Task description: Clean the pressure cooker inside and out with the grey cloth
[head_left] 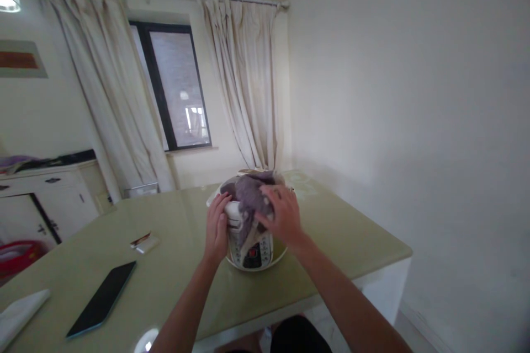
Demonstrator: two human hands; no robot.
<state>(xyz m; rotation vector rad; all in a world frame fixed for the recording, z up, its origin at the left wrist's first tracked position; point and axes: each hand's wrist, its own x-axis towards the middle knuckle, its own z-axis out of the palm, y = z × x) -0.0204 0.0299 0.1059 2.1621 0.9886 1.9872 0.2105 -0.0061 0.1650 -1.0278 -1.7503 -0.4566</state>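
Observation:
A white rice cooker [252,253] with a button panel on its front stands on the pale green table [174,281]. A grey cloth [248,198] lies over its lid and hangs down the front. My left hand [217,226] rests against the cooker's left side, fingers curled on the lid's handle. My right hand [281,215] presses on the grey cloth on top of the lid, fingers bent over it.
A dark phone [103,298] lies on the table at the left, with a small packet [143,242] beyond it and a white cloth [19,314] at the left edge. A white cabinet [49,198] stands at the left; curtains and a window are behind the table.

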